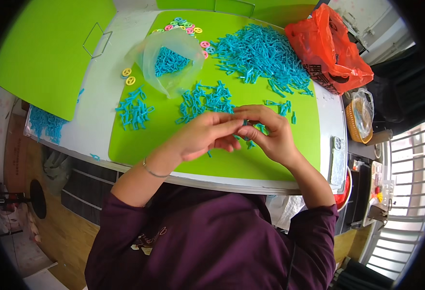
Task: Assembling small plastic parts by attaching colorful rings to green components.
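Note:
My left hand (207, 134) and my right hand (270, 131) meet fingertip to fingertip above the front of the green mat (183, 166). Thumbs and forefingers are pinched together around a small teal plastic piece (245, 123), mostly covered by the fingers. Its exact shape cannot be made out. Just beyond my left hand lies a loose heap of slim, forked teal plastic pieces (205, 100). A few more teal pieces (251, 144) are scattered beneath my right hand, partly hidden by it.
A large teal heap (263, 55) lies at the back right beside a red plastic bag (331, 50). A translucent bag (171, 87) holds more pieces. Coloured rings (190, 30) sit behind it; a small teal pile (134, 111) lies left. A phone (337, 157) rests at the right edge.

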{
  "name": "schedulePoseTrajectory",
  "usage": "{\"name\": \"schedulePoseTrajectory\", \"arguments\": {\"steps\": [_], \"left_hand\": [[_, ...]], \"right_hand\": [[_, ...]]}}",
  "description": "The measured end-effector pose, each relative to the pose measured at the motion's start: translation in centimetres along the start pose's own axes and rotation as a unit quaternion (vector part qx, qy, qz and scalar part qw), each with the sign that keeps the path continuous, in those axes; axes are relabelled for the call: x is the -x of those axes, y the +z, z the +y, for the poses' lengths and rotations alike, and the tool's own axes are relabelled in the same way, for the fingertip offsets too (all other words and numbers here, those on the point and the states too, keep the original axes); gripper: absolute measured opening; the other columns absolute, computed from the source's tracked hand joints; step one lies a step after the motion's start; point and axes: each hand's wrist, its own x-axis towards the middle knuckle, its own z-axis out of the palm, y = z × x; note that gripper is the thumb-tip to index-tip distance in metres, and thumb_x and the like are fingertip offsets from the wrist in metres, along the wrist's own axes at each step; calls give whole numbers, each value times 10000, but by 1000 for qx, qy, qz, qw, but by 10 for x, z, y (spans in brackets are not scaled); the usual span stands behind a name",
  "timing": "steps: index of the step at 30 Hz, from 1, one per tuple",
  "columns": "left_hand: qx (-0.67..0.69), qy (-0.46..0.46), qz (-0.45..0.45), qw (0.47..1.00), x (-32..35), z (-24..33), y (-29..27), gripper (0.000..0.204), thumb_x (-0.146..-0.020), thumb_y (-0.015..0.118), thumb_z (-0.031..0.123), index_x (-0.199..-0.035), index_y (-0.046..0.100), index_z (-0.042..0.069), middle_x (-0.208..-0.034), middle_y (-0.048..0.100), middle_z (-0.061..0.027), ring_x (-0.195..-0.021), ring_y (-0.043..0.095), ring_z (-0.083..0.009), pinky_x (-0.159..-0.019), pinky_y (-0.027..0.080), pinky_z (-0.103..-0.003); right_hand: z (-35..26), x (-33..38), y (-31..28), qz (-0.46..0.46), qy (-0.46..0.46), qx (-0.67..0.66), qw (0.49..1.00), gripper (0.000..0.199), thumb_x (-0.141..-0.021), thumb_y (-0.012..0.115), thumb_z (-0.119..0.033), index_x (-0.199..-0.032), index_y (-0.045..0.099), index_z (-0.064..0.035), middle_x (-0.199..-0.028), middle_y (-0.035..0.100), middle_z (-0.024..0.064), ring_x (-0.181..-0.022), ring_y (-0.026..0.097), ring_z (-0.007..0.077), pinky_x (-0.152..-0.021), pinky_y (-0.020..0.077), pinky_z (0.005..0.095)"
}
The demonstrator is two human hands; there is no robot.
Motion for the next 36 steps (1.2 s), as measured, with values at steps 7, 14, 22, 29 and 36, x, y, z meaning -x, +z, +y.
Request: {"name": "schedulePoseTrajectory", "arguments": {"steps": [7, 14, 22, 29, 36], "left_hand": [[-555, 316, 411, 651, 119, -11, -41, 290, -924, 453, 59, -1193, 520, -28, -1220, 544, -148, -1082, 553, -240, -915, 429, -328], [-724, 200, 491, 441, 227, -45, -116, 354, -905, 414, 34, -1247, 495, -7, -1321, 466, -150, -1271, 385, -302, -1074, 231, -433], [-760, 253, 381, 461, 252, -55, -157, 261, -793, 555, -77, -1038, 630, -26, -1122, 598, -145, -1109, 534, -294, -1023, 336, -447], [-611, 274, 461, 583, 275, -29, -167, 184, -728, 623, -121, -888, 666, -41, -897, 656, -128, -859, 627, -196, -786, 509, -293], [-34, 472, 377, 796, 161, -39, -87, 266, -856, 524, -35, -1116, 535, 19, -927, 593, -78, -815, 558, -146, -724, 485, -291]], "right_hand": [[-1, 23, -5, 51, 74, -23, 996, 273, -732, 689, 57, -987, 610, -4, -947, 571, 75, -860, 586, 147, -710, 519, 240], [12, 45, -23, 113, 179, -159, 964, 211, -771, 663, 58, -956, 570, 18, -935, 550, 39, -863, 576, 103, -744, 501, 230], [12, 52, -21, 146, 204, -179, 951, 200, -786, 670, 15, -966, 582, 9, -870, 591, 16, -795, 587, 83, -713, 467, 210], [12, 58, -21, 139, 272, -220, 926, 172, -807, 654, -5, -965, 588, 11, -862, 617, 26, -828, 604, 102, -746, 493, 226], [-4, 65, 14, 193, 130, -51, 971, 179, -775, 629, 98, -931, 584, 22, -905, 611, 86, -827, 635, 175, -731, 519, 261]]}}
